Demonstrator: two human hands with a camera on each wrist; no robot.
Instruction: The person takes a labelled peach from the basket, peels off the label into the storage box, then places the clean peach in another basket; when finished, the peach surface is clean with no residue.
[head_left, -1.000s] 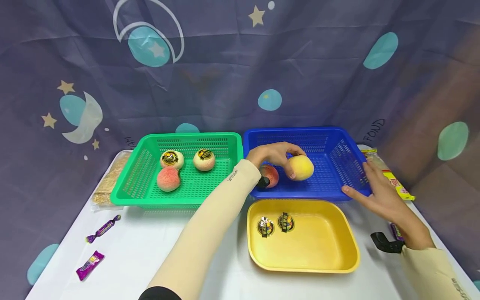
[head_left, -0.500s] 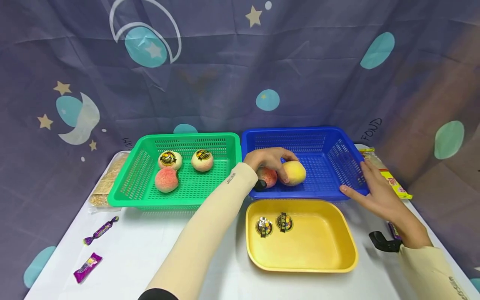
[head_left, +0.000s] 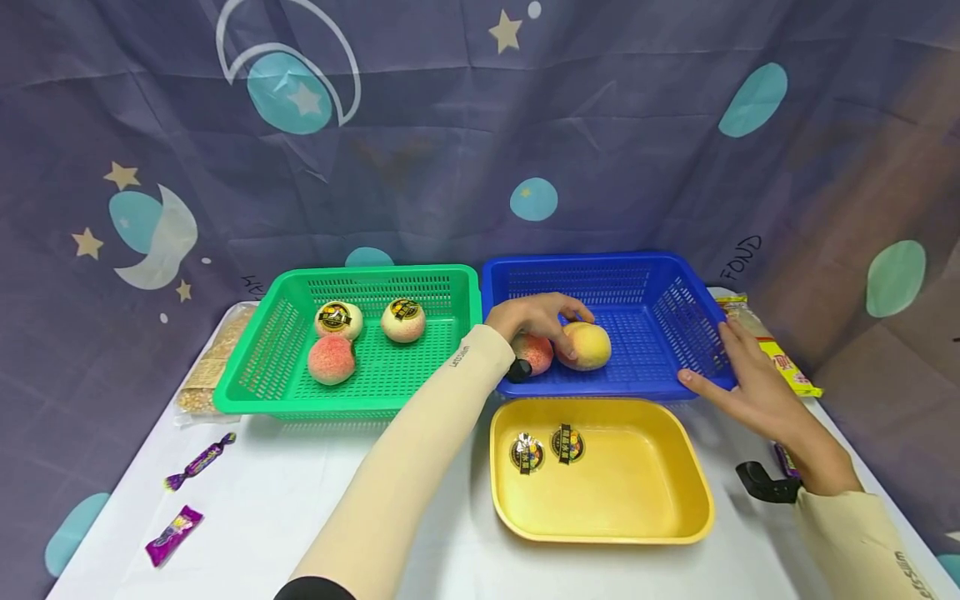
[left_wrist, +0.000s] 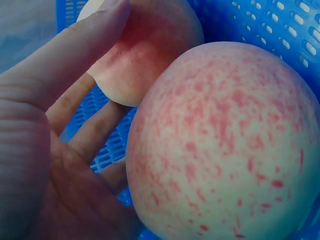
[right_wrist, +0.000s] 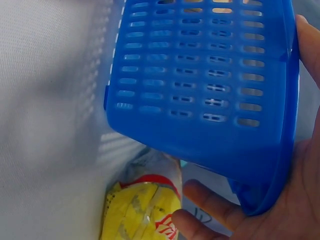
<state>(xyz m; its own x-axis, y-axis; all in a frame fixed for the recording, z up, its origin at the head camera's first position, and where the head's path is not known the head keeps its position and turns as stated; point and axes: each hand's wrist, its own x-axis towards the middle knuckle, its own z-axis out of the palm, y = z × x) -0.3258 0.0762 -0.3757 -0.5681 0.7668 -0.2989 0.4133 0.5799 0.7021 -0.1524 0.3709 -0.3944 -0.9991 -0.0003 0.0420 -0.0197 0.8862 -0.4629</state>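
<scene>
My left hand (head_left: pixel 536 315) reaches into the blue basket (head_left: pixel 600 260), its fingers curled over a yellow peach (head_left: pixel 588 346) that lies on the basket floor. A red peach (head_left: pixel 534 353) sits against it, by my wrist. In the left wrist view the speckled red peach (left_wrist: pixel 225 140) fills the foreground, and the thumb of my left hand (left_wrist: pixel 45 150) lies on the yellow peach (left_wrist: pixel 145 55) behind it. My right hand (head_left: pixel 750 387) grips the basket's near right corner. The right wrist view shows that corner of the blue basket (right_wrist: pixel 200 75) cupped in my right hand (right_wrist: pixel 280 200).
A green basket (head_left: pixel 247 392) at the left holds three peaches, two with stickers. A yellow tray (head_left: pixel 645 500) with two stickers lies in front of the blue basket. Two purple candies (head_left: pixel 198 460) lie front left, a cracker pack (head_left: pixel 206 375) far left, a yellow snack packet (head_left: pixel 780 358) far right.
My left hand has lowered the yellow peach onto the blue basket's floor, against the red peach. My right hand has stayed on the basket's corner.
</scene>
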